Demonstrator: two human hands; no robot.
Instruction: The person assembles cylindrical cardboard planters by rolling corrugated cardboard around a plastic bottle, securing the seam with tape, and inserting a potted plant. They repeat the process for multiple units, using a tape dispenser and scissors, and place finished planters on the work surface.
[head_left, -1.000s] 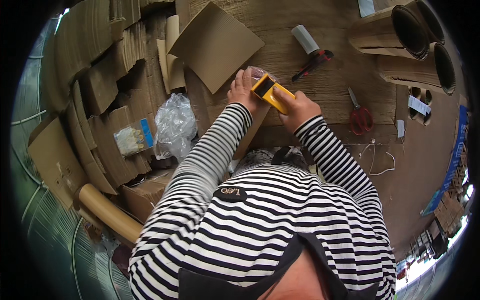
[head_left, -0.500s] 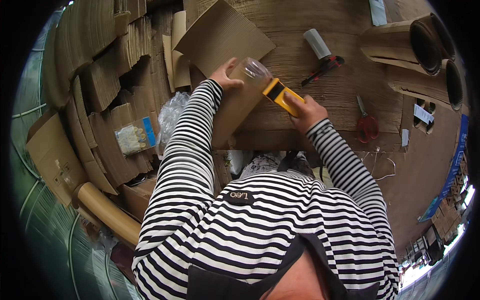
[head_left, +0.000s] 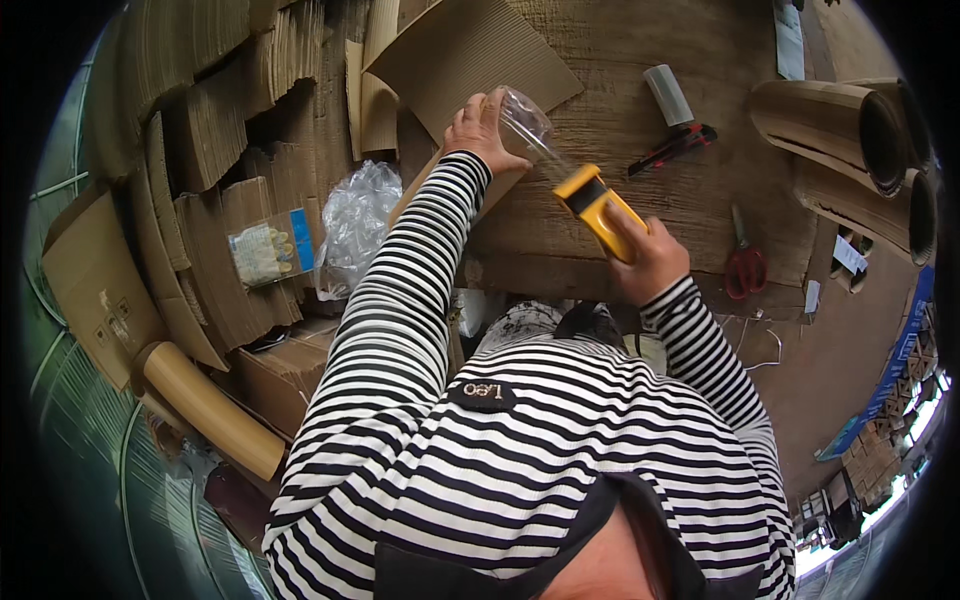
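Note:
In my right hand (head_left: 648,255) is a yellow tape dispenser (head_left: 598,205) with a black part, its handle wrapped by my fingers. Clear shiny plastic that looks like packing tape (head_left: 527,118) stretches from its far end toward my left hand (head_left: 485,135). That hand lies over a brown cardboard piece (head_left: 497,190), thumb stretched out to the right and fingertips beside the clear plastic. Whether they touch the plastic, I cannot make out. My left hand and forearm cover much of the cardboard piece. Behind it lies a flat corrugated sheet (head_left: 480,60).
To the right on the wooden table (head_left: 600,130) are a pale roll (head_left: 668,95), a red-and-black utility knife (head_left: 672,148) and red-handled scissors (head_left: 745,268). Rolled cardboard (head_left: 815,120) stands at far right. Crumpled clear plastic (head_left: 357,225) and stacked cardboard (head_left: 215,130) crowd the left.
My left hand has moved up and right over the cardboard piece. My right hand has drawn the dispenser right and slightly down, and the clear plastic between them looks longer.

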